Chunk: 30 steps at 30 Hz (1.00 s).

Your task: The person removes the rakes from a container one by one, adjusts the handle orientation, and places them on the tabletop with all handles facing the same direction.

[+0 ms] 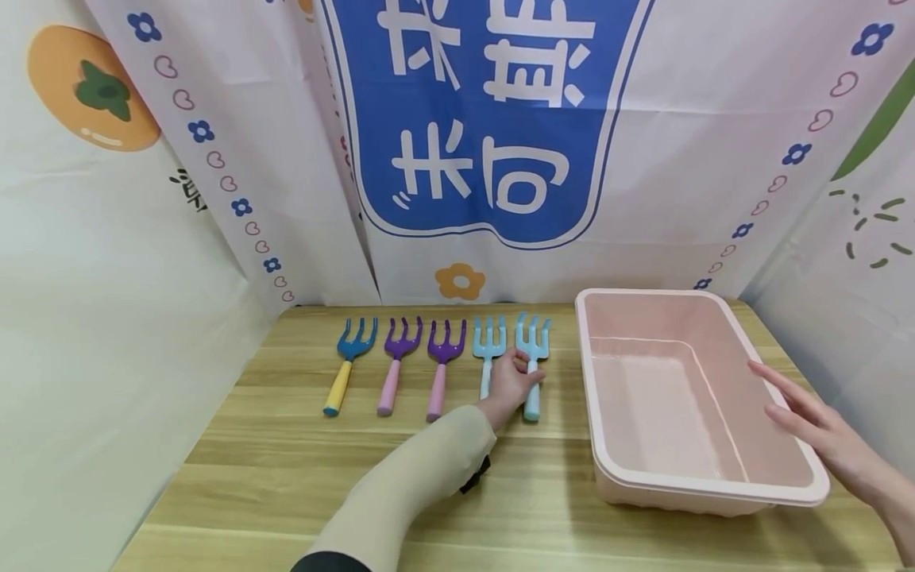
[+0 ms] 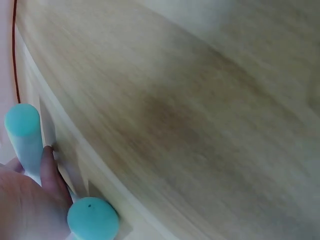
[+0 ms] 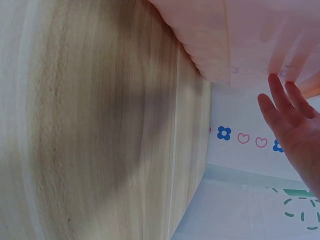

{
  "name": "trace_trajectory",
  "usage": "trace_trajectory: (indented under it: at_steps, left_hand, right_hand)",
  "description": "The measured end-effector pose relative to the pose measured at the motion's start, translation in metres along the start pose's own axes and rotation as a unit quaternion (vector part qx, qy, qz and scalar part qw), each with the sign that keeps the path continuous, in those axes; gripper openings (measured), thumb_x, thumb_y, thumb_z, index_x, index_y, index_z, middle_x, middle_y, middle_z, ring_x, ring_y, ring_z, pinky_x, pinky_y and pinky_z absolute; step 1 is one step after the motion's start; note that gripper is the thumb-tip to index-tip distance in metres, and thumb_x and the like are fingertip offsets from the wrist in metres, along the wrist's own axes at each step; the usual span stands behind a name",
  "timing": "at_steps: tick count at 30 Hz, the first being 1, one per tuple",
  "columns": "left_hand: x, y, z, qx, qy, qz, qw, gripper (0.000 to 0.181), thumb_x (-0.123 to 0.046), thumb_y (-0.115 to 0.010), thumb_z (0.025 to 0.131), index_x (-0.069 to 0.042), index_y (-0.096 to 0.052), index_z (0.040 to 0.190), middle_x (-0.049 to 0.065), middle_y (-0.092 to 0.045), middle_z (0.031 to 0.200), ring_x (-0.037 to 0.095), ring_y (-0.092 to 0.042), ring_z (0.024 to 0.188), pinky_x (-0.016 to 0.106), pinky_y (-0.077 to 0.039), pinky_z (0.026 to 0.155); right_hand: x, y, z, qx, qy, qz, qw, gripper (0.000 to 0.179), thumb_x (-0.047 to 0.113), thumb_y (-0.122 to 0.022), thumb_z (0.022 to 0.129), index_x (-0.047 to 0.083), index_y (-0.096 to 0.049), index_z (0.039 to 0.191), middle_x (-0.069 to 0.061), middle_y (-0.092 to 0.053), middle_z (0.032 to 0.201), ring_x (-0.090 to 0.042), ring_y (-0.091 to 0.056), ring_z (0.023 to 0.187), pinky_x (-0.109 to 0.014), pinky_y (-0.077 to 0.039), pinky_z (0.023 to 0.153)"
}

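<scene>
Five small hand forks lie in a row, prongs pointing away. My left hand (image 1: 509,380) pinches the handle of the rightmost light blue hand fork (image 1: 532,389) between thumb and fingers. In the left wrist view that fork's pale handle (image 2: 27,145) stands between them. Close beside the hand lies a second light blue hand fork (image 1: 489,343), partly covered by it. My right hand (image 1: 818,425) has its fingers extended over the right rim of a pink plastic basin (image 1: 599,421). Seen from the right wrist, the fingertips (image 3: 273,80) are right at the basin's outer wall.
Two purple hand forks with pink handles (image 1: 389,388) (image 1: 438,391) and a blue one with a yellow handle (image 1: 338,388) lie further left on the wooden table (image 1: 272,477). A printed cloth (image 1: 643,199) hangs behind the table and along both sides.
</scene>
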State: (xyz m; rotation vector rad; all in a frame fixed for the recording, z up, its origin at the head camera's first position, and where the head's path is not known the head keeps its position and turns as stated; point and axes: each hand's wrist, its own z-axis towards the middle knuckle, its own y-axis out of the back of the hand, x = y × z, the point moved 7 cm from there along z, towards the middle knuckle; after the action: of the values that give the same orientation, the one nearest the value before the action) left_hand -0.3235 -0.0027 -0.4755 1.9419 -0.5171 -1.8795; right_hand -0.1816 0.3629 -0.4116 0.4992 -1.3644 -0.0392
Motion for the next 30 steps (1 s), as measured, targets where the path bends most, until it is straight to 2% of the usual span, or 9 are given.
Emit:
trace_trajectory:
  at_steps: [6,12,23,27,30]
  left_hand:
    - [-0.002,-0.002,-0.002,0.009,-0.004,0.014,0.9999,0.027,-0.016,-0.079,0.083,-0.006,-0.059,0.099,0.0,-0.059,0.081,0.013,-0.056,0.072,0.027,-0.048,0.065]
    - [-0.005,-0.002,-0.003,0.004,-0.012,0.019,0.9997,0.025,-0.014,-0.078,0.083,-0.004,-0.062,0.1,0.001,-0.061,0.083,0.013,-0.057,0.073,0.028,-0.049,0.066]
    - [-0.003,-0.002,0.001,-0.008,0.013,0.032,0.9994,0.022,-0.018,-0.076,0.086,-0.008,-0.063,0.1,-0.002,-0.058,0.081,0.012,-0.054,0.07,0.027,-0.046,0.062]
    - [-0.006,-0.002,0.001,-0.005,0.004,0.029,0.9996,0.022,-0.017,-0.076,0.086,-0.007,-0.063,0.101,-0.001,-0.059,0.082,0.012,-0.055,0.072,0.027,-0.047,0.064]
    - [-0.011,0.001,0.001,-0.003,-0.015,0.029,0.9995,0.024,-0.017,-0.076,0.086,-0.006,-0.063,0.104,0.003,-0.061,0.087,0.013,-0.055,0.075,0.028,-0.047,0.067]
  right_hand:
    - [-0.001,-0.001,0.0,0.0,-0.008,0.0,1.0,0.059,0.002,-0.033,0.104,0.02,-0.015,0.157,0.02,-0.038,0.133,0.0,-0.054,0.106,-0.032,-0.055,0.071]
    - [-0.002,-0.002,0.001,0.0,-0.008,0.005,1.0,0.058,0.002,-0.033,0.104,0.02,-0.015,0.157,0.02,-0.037,0.134,0.0,-0.054,0.106,-0.032,-0.055,0.071]
    - [-0.002,-0.003,0.002,0.003,-0.006,0.008,0.9999,0.059,0.001,-0.032,0.104,0.02,-0.015,0.157,0.021,-0.039,0.133,0.0,-0.055,0.106,-0.031,-0.055,0.072]
    - [-0.002,-0.002,0.001,0.006,-0.007,0.01,0.9999,0.059,0.001,-0.032,0.104,0.021,-0.014,0.157,0.021,-0.036,0.136,0.001,-0.054,0.107,-0.031,-0.055,0.072]
    - [-0.001,0.001,0.0,-0.002,-0.003,-0.021,0.9998,0.06,0.001,-0.033,0.104,0.022,-0.014,0.157,0.023,-0.032,0.14,0.005,-0.05,0.109,-0.028,-0.054,0.073]
